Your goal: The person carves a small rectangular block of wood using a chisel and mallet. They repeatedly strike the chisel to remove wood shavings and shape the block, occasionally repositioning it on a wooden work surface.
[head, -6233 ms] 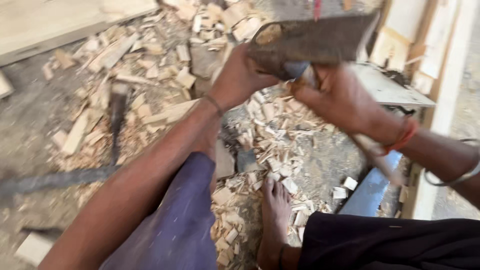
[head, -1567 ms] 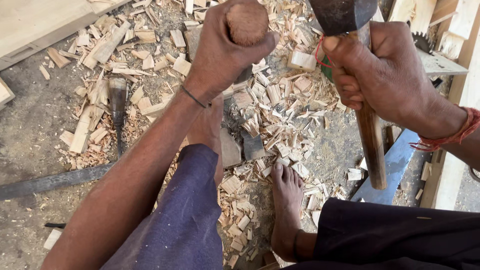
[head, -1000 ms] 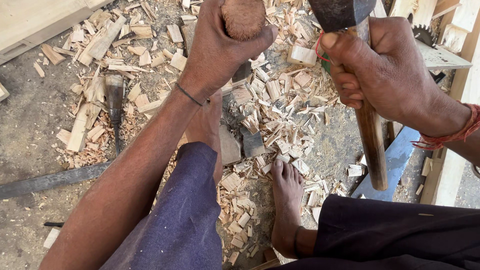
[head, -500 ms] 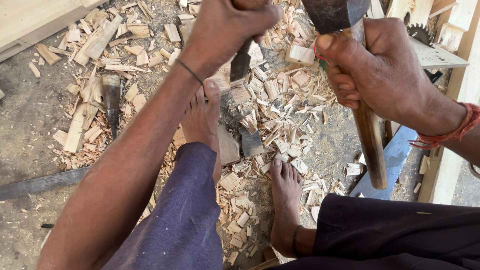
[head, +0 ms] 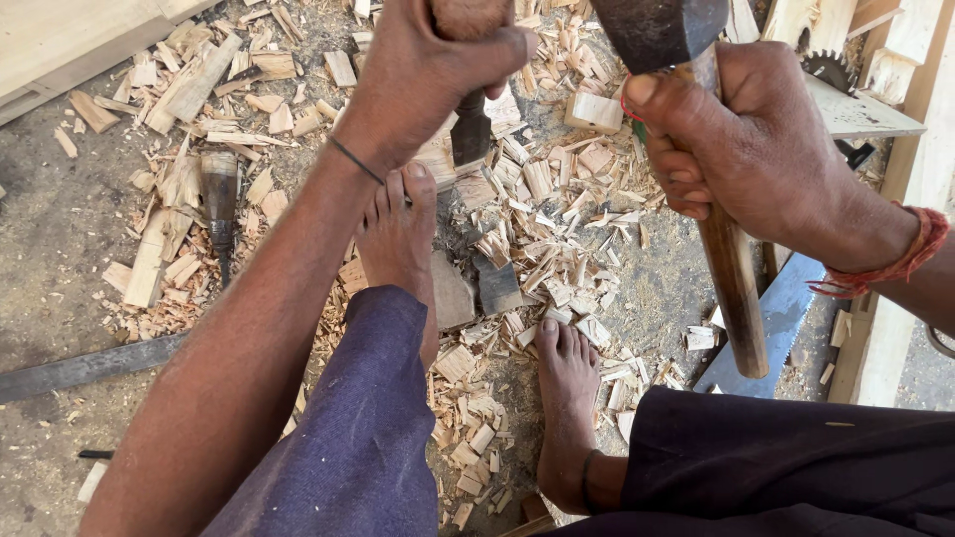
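Gripping a chisel [head: 471, 119] by its rounded wooden handle, the left hand [head: 428, 75] is wrapped tight around it at the top of the view, the dark blade pointing down to a wood piece just beyond the toes of the left foot [head: 398, 234]. The right hand [head: 751, 149] is clenched around the wooden shaft of a hammer [head: 731, 278], its dark head raised beside the chisel's handle. Wood chips [head: 542, 229] litter the floor around both bare feet. A second chisel [head: 220, 204] lies to the left, a saw [head: 771, 323] under the hammer.
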